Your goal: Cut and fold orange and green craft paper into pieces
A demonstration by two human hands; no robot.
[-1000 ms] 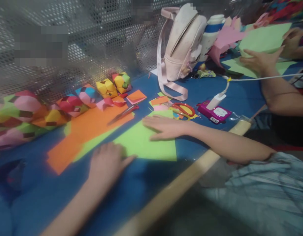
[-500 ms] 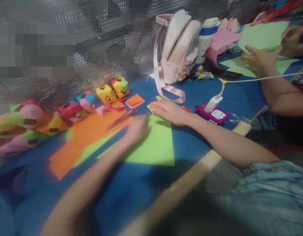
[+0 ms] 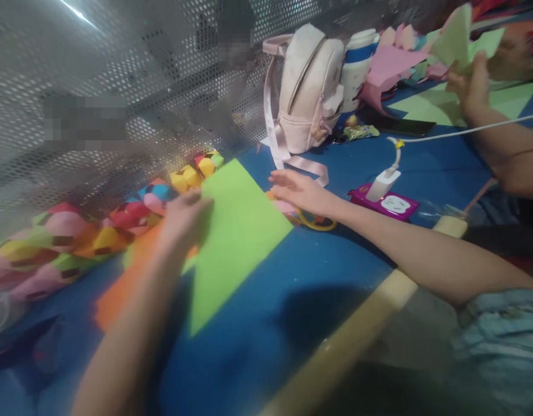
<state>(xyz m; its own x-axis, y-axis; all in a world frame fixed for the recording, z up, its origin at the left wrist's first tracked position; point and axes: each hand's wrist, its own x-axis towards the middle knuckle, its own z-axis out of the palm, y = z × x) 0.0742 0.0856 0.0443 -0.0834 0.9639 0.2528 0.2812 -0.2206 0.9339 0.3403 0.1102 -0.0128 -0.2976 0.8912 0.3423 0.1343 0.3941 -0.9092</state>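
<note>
A light green sheet of paper (image 3: 240, 231) is lifted and tilted off the table, its left edge held in my left hand (image 3: 185, 221). That hand is blurred, with its fingers closed at the edge. Below it lies orange paper (image 3: 131, 271), partly covered by my forearm. Just right of the green sheet, my right hand (image 3: 301, 193) has its fingers stretched out. Small pink and orange pieces (image 3: 284, 206) lie beneath that hand, and a yellow ring-shaped thing (image 3: 320, 226) shows below its wrist. What these are is partly hidden.
Several folded paper shapes (image 3: 69, 228) line the perforated metal panel (image 3: 197, 86). A pale backpack (image 3: 307, 86) and a white-blue tumbler (image 3: 359, 58) stand at the back. A charger (image 3: 383, 185) sits in a purple power strip (image 3: 396, 205). Another person's hand (image 3: 472, 84) holds green paper.
My left hand has moved left and raised the green sheet, which lay flat before. My right hand stays near its spot, fingers now lifted. The other person's green paper has been bent upward.
</note>
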